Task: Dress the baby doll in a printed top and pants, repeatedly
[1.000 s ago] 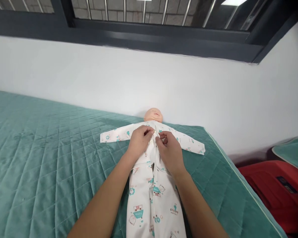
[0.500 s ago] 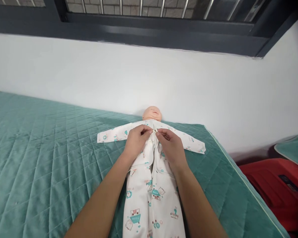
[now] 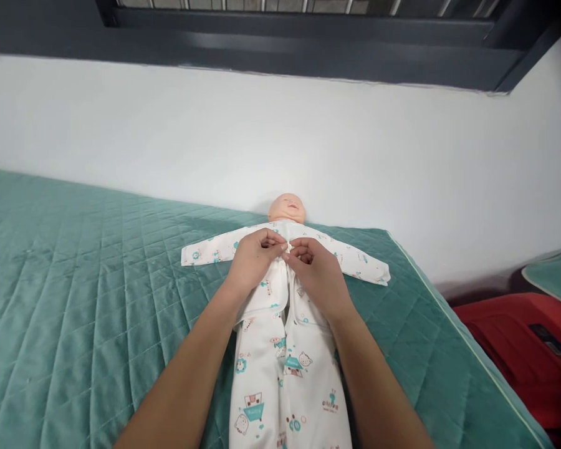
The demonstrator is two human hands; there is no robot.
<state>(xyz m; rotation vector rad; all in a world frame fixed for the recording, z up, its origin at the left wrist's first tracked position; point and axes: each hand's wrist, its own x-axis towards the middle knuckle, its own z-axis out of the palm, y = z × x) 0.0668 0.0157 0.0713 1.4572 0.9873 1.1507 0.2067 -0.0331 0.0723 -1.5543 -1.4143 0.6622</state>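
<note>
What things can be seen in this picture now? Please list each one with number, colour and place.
doll's head: one, peach, near the wall
printed top: one, white with coloured prints, below the head
printed trousers: one, white with coloured prints, below the top
quilted cover: one, green, beneath the clothes
wall: white, behind the cover
window frame: one, dark grey, top
bars: several, silvery, top edge
red object: one, right, partly cut off
dark label: one, on it
cloth: one, green, far right
forearms: two, bare, either side of the trousers
left grip: one hand, bare, pinching the top's front
right grip: one hand, bare, pinching there too
</note>
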